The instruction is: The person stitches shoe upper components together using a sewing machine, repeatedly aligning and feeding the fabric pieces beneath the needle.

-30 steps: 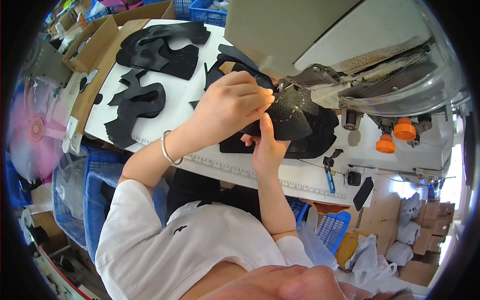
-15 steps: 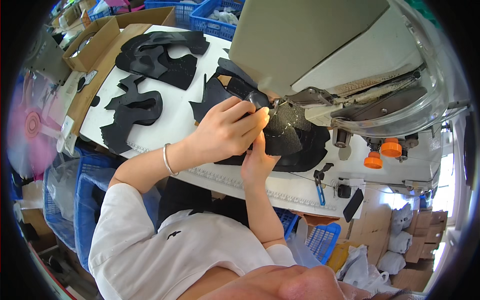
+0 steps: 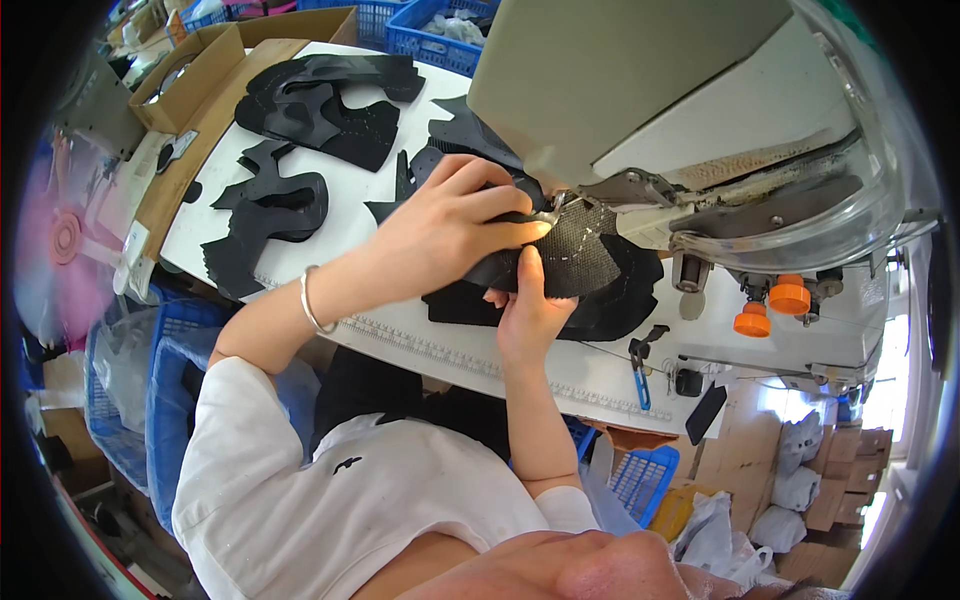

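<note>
Off-white and bulky, the sewing machine (image 3: 680, 110) filled the upper right of the view, its head overhanging a white worktable (image 3: 340, 240). Stacks of black cut pieces (image 3: 320, 100) lay on the table well to the left, with cardboard boxes (image 3: 190, 80) at the far edge. Two orange knobs (image 3: 770, 308) hung under the machine's right side.

The black mesh piece (image 3: 585, 255) sat directly under the machine head, on top of more black panels (image 3: 600, 305) spread beneath it. Left hand (image 3: 450, 230), with a silver bangle (image 3: 312, 305) on the wrist, was curled over the piece's left edge, fingers closed and pressing it down close to the needle area. Right hand (image 3: 530, 310) came up from below, thumb on top of the mesh and fingers underneath, pinching its near edge. Both hands gripped the same piece; neither was slack.

Risk, as judged from this frame: the left fingertips lay very close to the presser foot, so a slip could bring them under the needle. Uneven pull between the two hands could skew the mesh and wander the seam. The loose panels beneath could catch and be stitched in.
</note>
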Available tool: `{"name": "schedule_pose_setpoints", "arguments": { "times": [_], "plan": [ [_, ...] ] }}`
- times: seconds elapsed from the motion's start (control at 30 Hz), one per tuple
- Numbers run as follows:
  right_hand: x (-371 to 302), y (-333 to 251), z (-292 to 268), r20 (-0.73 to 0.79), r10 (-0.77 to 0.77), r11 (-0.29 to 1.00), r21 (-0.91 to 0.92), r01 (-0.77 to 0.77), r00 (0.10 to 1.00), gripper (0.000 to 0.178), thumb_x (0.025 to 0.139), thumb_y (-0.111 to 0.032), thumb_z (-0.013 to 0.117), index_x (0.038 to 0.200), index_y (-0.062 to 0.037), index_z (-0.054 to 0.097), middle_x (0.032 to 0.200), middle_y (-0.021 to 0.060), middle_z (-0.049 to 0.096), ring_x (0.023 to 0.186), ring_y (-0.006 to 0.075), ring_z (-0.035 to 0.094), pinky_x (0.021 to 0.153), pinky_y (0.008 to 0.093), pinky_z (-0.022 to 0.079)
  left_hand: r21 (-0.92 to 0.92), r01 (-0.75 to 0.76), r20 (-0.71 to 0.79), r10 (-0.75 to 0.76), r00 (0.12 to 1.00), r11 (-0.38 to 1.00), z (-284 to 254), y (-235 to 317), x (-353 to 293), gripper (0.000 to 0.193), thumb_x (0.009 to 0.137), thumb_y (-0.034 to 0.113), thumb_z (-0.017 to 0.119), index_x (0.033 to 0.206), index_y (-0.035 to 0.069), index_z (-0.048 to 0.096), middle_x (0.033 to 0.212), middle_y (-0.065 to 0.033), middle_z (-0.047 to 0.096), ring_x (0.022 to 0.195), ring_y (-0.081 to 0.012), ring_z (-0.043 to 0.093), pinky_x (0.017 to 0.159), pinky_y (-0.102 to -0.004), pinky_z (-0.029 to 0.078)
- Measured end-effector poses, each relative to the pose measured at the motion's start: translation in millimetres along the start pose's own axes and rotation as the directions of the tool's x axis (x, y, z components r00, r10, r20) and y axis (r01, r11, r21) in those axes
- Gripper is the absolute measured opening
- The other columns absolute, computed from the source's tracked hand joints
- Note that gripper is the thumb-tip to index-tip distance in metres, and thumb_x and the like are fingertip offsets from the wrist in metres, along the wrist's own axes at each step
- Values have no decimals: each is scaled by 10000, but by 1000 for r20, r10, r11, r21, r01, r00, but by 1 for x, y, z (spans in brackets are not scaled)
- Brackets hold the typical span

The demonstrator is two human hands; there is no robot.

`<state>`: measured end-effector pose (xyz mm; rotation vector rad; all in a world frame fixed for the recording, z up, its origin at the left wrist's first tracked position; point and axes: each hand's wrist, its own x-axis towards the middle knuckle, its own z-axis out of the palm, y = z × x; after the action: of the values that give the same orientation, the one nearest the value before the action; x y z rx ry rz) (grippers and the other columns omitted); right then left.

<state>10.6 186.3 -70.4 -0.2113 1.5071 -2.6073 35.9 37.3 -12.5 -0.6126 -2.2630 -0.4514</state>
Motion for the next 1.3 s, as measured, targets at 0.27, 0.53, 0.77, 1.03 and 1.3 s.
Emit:
{"name": "schedule_pose_setpoints", "arguments": {
  "times": [0.27, 0.53, 0.77, 1.03, 1.3],
  "plan": [
    [-3, 4, 4, 144, 51, 998, -42, -46, 988, 149, 924, -71, 621, 1025, 35, 591, 804, 64, 625, 552, 130, 608, 466, 236, 528, -139, -117, 20, 121, 992, 983, -9, -22, 4, 243, 648, 42, 692, 887, 1, 709, 1011, -66, 689, 937, -251, 629, 790, -308, 560],
    [-2, 5, 8, 125, 0, 1000, -30, 3, 992, 151, 927, -100, 613, 999, 32, 614, 781, 81, 651, 515, 151, 604, 431, 252, 490, -85, -189, 39, 192, 981, 978, -11, -22, 8, 299, 610, 55, 688, 905, 6, 706, 1014, -67, 681, 926, -250, 618, 772, -321, 556],
    [-4, 12, 10, 79, -13, 1000, -17, 14, 997, 141, 926, -98, 615, 960, 39, 625, 735, 87, 656, 501, 149, 605, 431, 255, 487, -55, -202, 27, 203, 979, 978, -12, -20, 6, 340, 598, 86, 695, 929, 10, 712, 1007, -54, 680, 929, -242, 609, 774, -322, 548],
    [-3, 11, 16, 33, -44, 999, -18, 44, 998, 112, 915, -71, 622, 954, 34, 617, 762, 75, 641, 489, 133, 581, 413, 245, 482, -109, -149, 17, 152, 988, 983, -10, -21, 6, 285, 657, 120, 716, 921, 15, 708, 1000, -37, 682, 943, -250, 596, 905, -452, 473],
    [1, 8, 10, -14, -65, 996, -55, 64, 998, 95, 920, -69, 613, 925, 24, 634, 742, 41, 626, 493, 84, 551, 402, 219, 463, -56, -104, -19, 103, 994, 993, -4, -16, 10, 198, 704, 120, 704, 875, 22, 704, 932, -23, 678, 892, -199, 580, 890, -339, 429]
  ]
}}
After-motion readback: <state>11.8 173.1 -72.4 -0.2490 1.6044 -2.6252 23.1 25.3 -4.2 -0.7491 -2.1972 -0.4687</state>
